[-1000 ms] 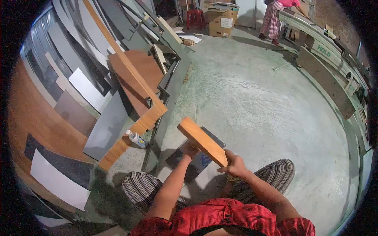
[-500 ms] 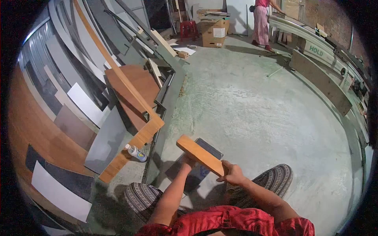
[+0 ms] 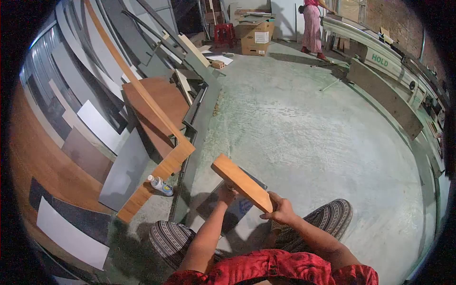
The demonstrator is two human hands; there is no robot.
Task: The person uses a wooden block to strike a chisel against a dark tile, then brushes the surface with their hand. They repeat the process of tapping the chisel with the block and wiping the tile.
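An orange-brown wooden board (image 3: 241, 182), short and thick, is held slantwise above the floor between my knees. My left hand (image 3: 228, 194) grips it from below along its near side, with the fingers partly hidden under the wood. At the lower right end, my right hand (image 3: 280, 209) is closed on the board, thumb along the edge. Beneath the board lies a dark flat box-like thing (image 3: 223, 209) with some blue on it, largely covered by the board and my arms.
A white bottle (image 3: 160, 185) stands at left beside a wooden strip (image 3: 168, 166). Leaning sheets and panels (image 3: 126, 168) line the left side. Far off are a cardboard box (image 3: 255, 38), a red stool (image 3: 224, 34), and a person (image 3: 312, 28) at a long machine marked HOLD (image 3: 380, 59).
The board's upper left end has risen slightly and its broad face shows more. Both hands keep their hold. The whole view has shifted a little.
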